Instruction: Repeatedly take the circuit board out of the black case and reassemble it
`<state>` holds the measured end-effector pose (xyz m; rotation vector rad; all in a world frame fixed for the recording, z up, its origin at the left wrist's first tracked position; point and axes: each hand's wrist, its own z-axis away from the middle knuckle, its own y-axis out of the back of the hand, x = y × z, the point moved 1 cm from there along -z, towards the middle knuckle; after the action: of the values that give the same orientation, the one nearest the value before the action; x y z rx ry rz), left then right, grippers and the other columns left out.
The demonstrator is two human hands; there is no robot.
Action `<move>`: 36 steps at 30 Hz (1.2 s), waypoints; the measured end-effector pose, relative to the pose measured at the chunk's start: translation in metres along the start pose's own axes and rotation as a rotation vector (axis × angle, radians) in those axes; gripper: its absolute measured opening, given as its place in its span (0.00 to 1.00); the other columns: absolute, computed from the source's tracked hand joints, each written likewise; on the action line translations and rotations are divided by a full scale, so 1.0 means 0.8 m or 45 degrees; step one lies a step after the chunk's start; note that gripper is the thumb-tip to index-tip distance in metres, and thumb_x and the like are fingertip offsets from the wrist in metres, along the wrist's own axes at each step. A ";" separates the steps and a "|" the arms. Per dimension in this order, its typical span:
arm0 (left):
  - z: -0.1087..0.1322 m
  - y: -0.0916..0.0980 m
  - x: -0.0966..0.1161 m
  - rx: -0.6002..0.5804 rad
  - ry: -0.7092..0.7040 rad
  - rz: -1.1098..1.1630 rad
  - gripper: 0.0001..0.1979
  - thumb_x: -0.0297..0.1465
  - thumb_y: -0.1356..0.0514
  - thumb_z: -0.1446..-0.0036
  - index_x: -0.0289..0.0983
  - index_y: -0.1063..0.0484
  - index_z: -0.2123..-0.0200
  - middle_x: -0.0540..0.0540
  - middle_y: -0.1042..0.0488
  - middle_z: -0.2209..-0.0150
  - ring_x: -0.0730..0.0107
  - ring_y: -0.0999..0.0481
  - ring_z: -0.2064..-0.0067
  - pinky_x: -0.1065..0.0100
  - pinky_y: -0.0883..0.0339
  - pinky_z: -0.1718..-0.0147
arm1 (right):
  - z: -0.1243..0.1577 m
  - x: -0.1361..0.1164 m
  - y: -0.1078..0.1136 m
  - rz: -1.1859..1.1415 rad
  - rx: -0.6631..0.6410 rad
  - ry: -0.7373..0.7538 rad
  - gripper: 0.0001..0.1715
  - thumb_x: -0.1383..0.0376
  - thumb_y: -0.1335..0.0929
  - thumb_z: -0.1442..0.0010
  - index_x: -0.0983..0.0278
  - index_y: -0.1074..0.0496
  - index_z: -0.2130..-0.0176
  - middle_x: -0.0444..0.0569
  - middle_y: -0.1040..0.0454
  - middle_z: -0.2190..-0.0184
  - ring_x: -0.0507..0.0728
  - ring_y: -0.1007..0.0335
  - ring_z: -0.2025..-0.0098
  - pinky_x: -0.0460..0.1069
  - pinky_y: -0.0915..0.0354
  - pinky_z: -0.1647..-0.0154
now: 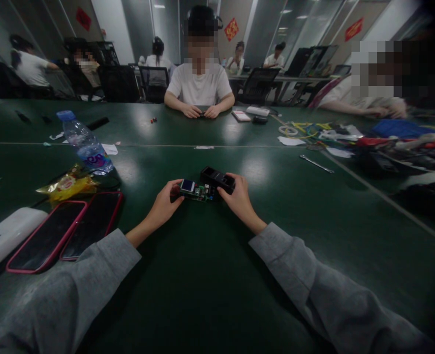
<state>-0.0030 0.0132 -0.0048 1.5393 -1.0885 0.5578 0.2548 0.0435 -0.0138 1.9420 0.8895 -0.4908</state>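
My left hand (169,197) is closed on the left end of a small green circuit board (199,193), which carries a little square screen and several small components. In my right hand (238,193) is a black plastic case (217,178), gripped at its right end between thumb and fingers. The case has rectangular openings on its upper face and lies just behind the board's right end. Board and case nearly meet; whether they touch I cannot tell. Both are held over the green table (202,265), close to its surface.
To the left are a tilted plastic bottle (86,145), a yellow wrapper (72,184), two red-edged phones (49,236) and a white power bank (11,238). A wrench (316,163) and a heap of cables (313,130) lie right. Opposite sits a person (200,86).
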 end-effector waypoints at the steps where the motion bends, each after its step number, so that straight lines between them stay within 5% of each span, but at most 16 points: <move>1: 0.000 0.000 0.001 -0.002 0.006 0.001 0.24 0.29 0.41 0.42 0.41 0.40 0.42 0.44 0.29 0.50 0.61 0.29 0.48 0.52 0.34 0.47 | 0.000 -0.001 0.000 -0.004 -0.001 0.000 0.26 0.65 0.31 0.45 0.60 0.37 0.47 0.55 0.36 0.52 0.67 0.38 0.48 0.67 0.36 0.47; 15: 0.000 -0.001 0.004 0.022 0.023 0.048 0.23 0.28 0.41 0.42 0.41 0.38 0.43 0.44 0.28 0.51 0.61 0.28 0.49 0.53 0.33 0.48 | 0.000 -0.002 -0.001 0.028 -0.099 0.033 0.31 0.67 0.32 0.45 0.63 0.40 0.42 0.58 0.35 0.48 0.67 0.39 0.45 0.66 0.38 0.45; 22: -0.001 -0.004 -0.004 0.033 0.006 0.065 0.24 0.28 0.40 0.43 0.41 0.38 0.43 0.44 0.28 0.51 0.62 0.28 0.49 0.54 0.33 0.48 | 0.000 -0.010 0.003 -0.011 0.002 0.048 0.28 0.66 0.30 0.45 0.66 0.37 0.45 0.58 0.32 0.50 0.66 0.35 0.48 0.64 0.35 0.47; 28: -0.001 -0.003 -0.001 0.006 0.006 0.075 0.24 0.28 0.39 0.43 0.41 0.37 0.44 0.44 0.28 0.52 0.62 0.27 0.50 0.54 0.32 0.48 | 0.008 -0.042 0.017 -0.139 0.107 0.224 0.31 0.64 0.31 0.41 0.62 0.42 0.41 0.56 0.35 0.49 0.63 0.33 0.49 0.59 0.31 0.53; 36: 0.000 -0.002 -0.002 -0.004 0.026 0.105 0.23 0.30 0.39 0.43 0.39 0.38 0.45 0.43 0.27 0.53 0.61 0.26 0.50 0.53 0.31 0.49 | 0.017 -0.062 0.019 -0.162 -0.087 0.448 0.32 0.65 0.33 0.39 0.57 0.45 0.38 0.55 0.36 0.46 0.65 0.38 0.44 0.65 0.34 0.47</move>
<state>-0.0021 0.0134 -0.0073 1.4879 -1.1408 0.6264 0.2337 0.0080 0.0196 1.9483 1.2417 -0.1881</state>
